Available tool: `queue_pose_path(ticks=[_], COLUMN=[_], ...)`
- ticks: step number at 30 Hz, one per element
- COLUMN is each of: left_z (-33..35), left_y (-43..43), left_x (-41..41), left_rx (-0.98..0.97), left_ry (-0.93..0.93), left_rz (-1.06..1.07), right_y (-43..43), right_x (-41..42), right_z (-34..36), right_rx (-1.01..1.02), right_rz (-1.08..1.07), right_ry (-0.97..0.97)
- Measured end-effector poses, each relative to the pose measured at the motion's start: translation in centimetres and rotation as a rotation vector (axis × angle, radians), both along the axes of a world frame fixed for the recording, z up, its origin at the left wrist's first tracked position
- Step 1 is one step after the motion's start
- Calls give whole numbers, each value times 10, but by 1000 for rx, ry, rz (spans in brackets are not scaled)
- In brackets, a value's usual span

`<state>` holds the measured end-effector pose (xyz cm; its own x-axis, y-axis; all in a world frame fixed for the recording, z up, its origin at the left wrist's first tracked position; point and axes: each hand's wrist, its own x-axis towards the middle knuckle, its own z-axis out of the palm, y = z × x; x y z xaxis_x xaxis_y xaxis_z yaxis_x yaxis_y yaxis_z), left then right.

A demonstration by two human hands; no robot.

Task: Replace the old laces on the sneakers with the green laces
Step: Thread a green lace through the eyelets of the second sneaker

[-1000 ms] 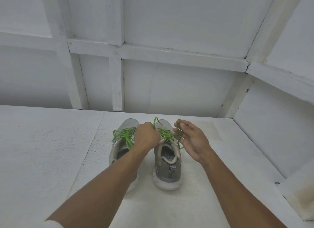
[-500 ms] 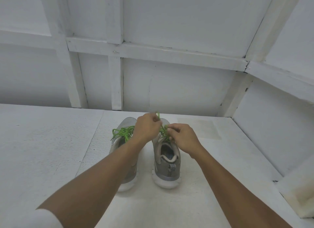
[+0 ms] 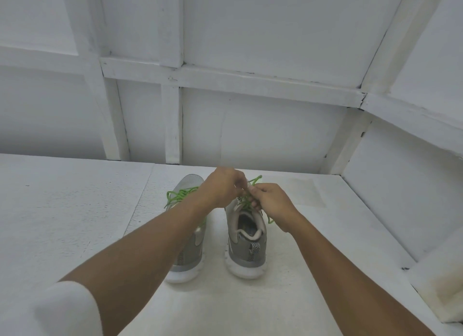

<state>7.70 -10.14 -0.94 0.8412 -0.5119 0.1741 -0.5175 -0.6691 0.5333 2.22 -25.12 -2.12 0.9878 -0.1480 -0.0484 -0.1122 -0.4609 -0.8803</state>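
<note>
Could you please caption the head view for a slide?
The left hand and right hand pinch the green lace on one grey sneaker beside its green-laced mate.

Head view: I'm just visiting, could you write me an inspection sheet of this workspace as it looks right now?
Surface: white board surface; two sneakers stand on it, heels toward the camera.
Job's things: left sneaker carries a bunched green lace; right sneaker has a loose green lace; old laces not seen.
Clutter: nothing seen.
Hands: left hand and right hand both pinch the loose green lace above the right sneaker.
Cables: nothing seen.
Surroundings: white panelled walls behind and to the right; white sleeve on the left arm.
</note>
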Motion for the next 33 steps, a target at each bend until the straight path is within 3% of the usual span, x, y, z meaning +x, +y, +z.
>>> queue_pose_path(ticks=[4, 9, 15, 24, 30, 33], left_z=[-2, -14, -22, -25, -26, -26], left_y=[0, 1, -1, -8, -5, -5], left_x=[2, -2, -7, -10, -9, -8], left_rx=[-21, -172, -234, -269, -244, -249], left_ry=[45, 246, 284, 180, 161, 158], left_rz=[-25, 26, -2, 25, -1, -18], right_y=[-3, -6, -3, -9, -9, -10], right_x=[2, 2, 2, -1, -4, -3], right_z=[-2, -5, 0, 4, 16, 13], right_rx=[95, 321, 317, 20, -304, -346], right_rz=[19, -52, -123, -119, 57, 56], right_ry=[-7, -47, -44, -86, 24, 53])
